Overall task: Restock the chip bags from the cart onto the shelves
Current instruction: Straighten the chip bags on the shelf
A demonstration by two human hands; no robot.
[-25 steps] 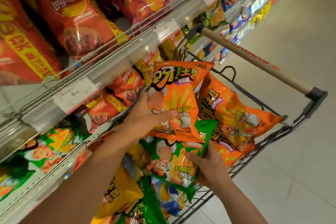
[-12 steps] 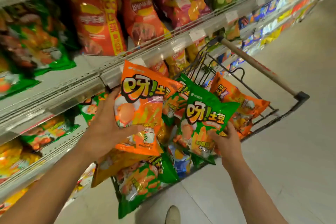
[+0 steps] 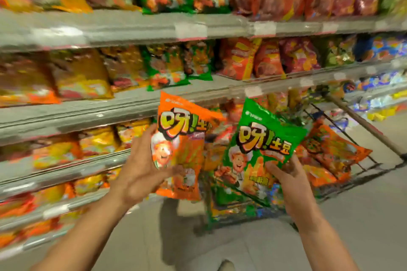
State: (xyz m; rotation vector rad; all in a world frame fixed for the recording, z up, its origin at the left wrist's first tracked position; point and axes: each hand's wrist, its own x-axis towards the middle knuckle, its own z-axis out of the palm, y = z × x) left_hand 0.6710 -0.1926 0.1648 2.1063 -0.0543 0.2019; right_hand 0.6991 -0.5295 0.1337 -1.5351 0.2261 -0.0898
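The cart (image 3: 343, 174), a wire basket with a wooden push handle (image 3: 361, 125), stands at the right against the shelves (image 3: 132, 105) and holds more chip bags, among them orange ones (image 3: 330, 156) lying near its right rim and green ones lower down at its near end. The shelves run in tiers across the left and top, packed with yellow, orange, green and red bags standing upright behind the price rails; the picture is blurred there and no labels can be read.

The left hand (image 3: 141, 169) grips an orange bag (image 3: 180, 149) by its left edge, thumb across the front, holding it upright just in front of a middle shelf's rail. The right hand (image 3: 288, 180) grips a green bag (image 3: 259, 151) by its lower right corner, above the cart's near end. The two bags hang side by side, a narrow gap between them. Pale floor (image 3: 363, 215) lies open below the arms and to the cart's right.

Against half a second ago, both bags sit higher and clear of the cart's pile, and the view has swung to face the shelves more squarely.
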